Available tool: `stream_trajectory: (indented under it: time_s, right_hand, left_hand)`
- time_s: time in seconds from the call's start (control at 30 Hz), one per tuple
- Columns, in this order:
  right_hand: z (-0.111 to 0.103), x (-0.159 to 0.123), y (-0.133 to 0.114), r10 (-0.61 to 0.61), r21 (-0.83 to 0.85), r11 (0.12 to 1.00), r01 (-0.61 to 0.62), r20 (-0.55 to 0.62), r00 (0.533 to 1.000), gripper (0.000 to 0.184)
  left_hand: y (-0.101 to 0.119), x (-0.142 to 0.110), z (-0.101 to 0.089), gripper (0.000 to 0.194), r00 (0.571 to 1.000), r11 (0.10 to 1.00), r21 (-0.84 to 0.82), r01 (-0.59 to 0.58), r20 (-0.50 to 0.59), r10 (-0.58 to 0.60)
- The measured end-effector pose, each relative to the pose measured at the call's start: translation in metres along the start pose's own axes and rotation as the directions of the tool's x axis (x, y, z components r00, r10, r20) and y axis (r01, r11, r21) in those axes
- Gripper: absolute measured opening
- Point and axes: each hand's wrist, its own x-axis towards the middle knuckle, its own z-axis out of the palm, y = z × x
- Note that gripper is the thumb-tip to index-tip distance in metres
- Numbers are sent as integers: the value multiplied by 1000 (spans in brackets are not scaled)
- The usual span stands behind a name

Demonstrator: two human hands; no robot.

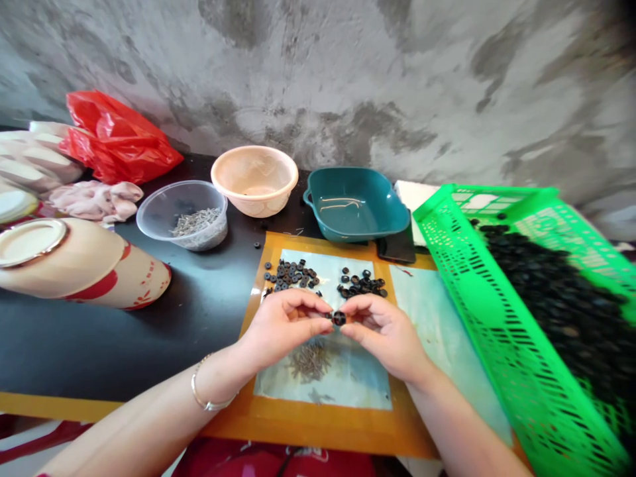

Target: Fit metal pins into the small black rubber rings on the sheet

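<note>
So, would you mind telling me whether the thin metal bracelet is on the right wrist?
No, the thin metal bracelet circles the person's left wrist.

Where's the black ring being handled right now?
In the head view, the black ring is pinched at centre between the left hand and right hand, over the pale sheet on the orange mat.

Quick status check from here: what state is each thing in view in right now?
Left hand: fingers pinching a small black ring.
Right hand: fingers pinching the same ring.
Green plastic crate: tilted, heaped with black rings.
Clear plastic bowl: upright, holding grey metal pins.
Peach bowl: upright.
Teal dish: upright.
Red plastic bag: crumpled.
</note>
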Motion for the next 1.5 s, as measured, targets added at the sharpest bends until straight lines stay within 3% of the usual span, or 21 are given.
stream_trajectory:
  time_s: [0.7, 1.07, 1.37, 1.5]
  right_hand:
    - [2, 1, 0, -12, -27, 1000, 13, 20, 1000, 19]
    - [4, -2, -2, 106, 185, 975, -124, 101, 989, 23]
    - [4, -3, 1, 101, 31, 994, -102, 26, 995, 24]
    - [4, -4, 4, 64, 13, 998, -64, 48, 997, 23]
  left_hand:
    - [0, 1, 0, 18, 999, 999, 32, 37, 22, -37]
    - [-6, 5, -5, 19, 995, 996, -3, 89, 47, -89]
    - [-9, 4, -5, 30, 966, 969, -70, 237, 128, -227]
    - [-11, 4, -5, 30, 956, 962, -73, 263, 155, -249]
